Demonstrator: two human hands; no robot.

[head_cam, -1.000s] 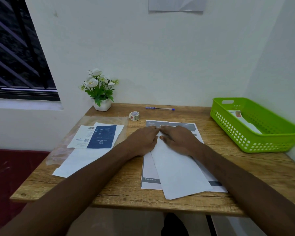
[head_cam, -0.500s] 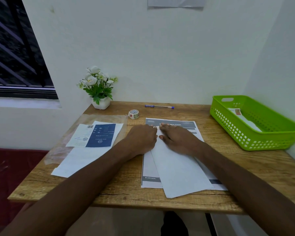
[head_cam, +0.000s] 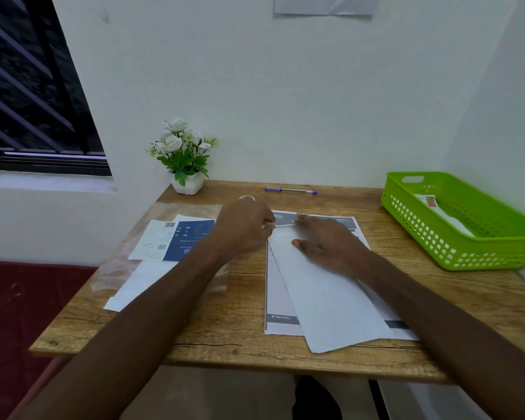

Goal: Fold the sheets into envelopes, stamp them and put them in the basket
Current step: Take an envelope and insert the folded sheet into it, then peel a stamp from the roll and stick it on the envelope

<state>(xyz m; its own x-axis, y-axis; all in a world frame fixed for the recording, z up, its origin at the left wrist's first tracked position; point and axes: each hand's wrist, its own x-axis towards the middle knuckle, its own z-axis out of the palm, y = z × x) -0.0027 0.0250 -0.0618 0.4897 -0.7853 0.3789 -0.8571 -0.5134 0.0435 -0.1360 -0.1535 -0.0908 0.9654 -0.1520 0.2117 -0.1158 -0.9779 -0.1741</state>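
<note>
At frame centre, the white sheet runs lengthwise toward the lower right on the bench. Left hand pinches its far edge; right hand presses it flat, fingers spread.

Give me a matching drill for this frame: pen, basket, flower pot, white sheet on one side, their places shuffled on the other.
Things:
1. pen
2. basket
3. flower pot
4. white sheet

Places:
A. far left corner of the table, by the wall
B. under both hands, lying slanted over a printed page
C. right edge of the table
D. along the far edge, near the middle

Pairs: 1-D, 2-C, 3-A, 4-B
</note>
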